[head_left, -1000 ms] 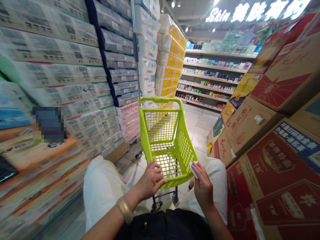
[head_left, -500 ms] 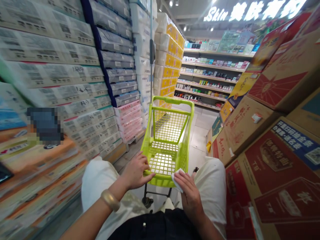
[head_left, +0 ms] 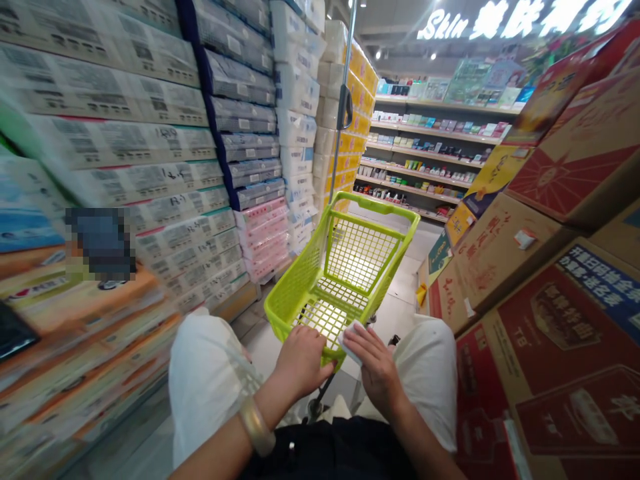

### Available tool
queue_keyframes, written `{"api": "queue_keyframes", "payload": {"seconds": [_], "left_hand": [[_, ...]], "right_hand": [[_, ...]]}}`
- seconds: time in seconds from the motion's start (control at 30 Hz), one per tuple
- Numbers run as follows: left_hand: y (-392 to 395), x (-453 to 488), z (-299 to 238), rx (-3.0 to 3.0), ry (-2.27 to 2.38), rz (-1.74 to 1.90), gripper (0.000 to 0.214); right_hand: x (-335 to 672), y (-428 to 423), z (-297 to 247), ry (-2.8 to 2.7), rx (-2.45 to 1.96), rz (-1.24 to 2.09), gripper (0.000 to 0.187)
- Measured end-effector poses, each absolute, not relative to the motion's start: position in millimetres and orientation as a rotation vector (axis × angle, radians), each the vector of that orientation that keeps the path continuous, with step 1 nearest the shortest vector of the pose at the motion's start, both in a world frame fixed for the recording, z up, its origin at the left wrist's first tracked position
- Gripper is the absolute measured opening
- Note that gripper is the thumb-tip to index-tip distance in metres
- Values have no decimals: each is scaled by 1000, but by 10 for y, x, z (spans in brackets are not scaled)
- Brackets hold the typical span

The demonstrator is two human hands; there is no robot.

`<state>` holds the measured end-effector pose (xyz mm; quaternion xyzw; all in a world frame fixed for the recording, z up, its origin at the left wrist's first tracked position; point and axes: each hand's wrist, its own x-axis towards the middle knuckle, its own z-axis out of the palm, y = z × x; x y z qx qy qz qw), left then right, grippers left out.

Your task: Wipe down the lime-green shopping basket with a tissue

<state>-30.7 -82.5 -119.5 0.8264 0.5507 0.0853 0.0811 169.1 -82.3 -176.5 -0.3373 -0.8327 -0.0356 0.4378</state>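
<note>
A small lime-green plastic shopping cart point(head_left: 360, 267) stands in front of my knees, empty, with a tall metal pole point(head_left: 343, 107) rising from it. My left hand point(head_left: 300, 363) grips the cart's near rim, fingers curled over the edge; a gold bangle sits on that wrist. My right hand point(head_left: 375, 367) presses a white cloth point(head_left: 350, 331) against the near corner of the rim, fingers closed on it. My knees in white trousers flank the cart.
Stacked packs of tissue paper point(head_left: 150, 173) wall the left side. Red and brown cardboard boxes point(head_left: 545, 267) pile up on the right. A tiled aisle point(head_left: 405, 293) runs ahead to shelves of small goods point(head_left: 430, 153) under a lit sign.
The cart has swung so its far end points right and the pole has shifted right. My left hand has closed on the near rim; my right hand with the cloth moved to the near corner.
</note>
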Motion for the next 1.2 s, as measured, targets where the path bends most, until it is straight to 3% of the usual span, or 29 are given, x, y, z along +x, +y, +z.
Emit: {"api": "queue_keyframes", "payload": {"seconds": [0.23, 0.53, 0.67, 0.97, 1.2], "left_hand": [[-865, -275, -1142, 2455, 1695, 166, 42], [-870, -251, -1285, 2470, 1592, 255, 33], [-876, -300, -1323, 2522, 1594, 317, 31], [-880, -404, -1382, 2574, 1599, 290, 37], [-889, -429, -1340, 2565, 1591, 250, 32]], "right_hand": [[1637, -818, -1754, -2053, -885, -100, 51], [1746, -660, -1699, -1921, -1030, -111, 51], [1596, -783, -1697, -2072, -898, -49, 50], [1654, -702, -1688, -1975, -1003, -94, 52], [1467, -885, -1700, -2232, -798, -62, 49]]}}
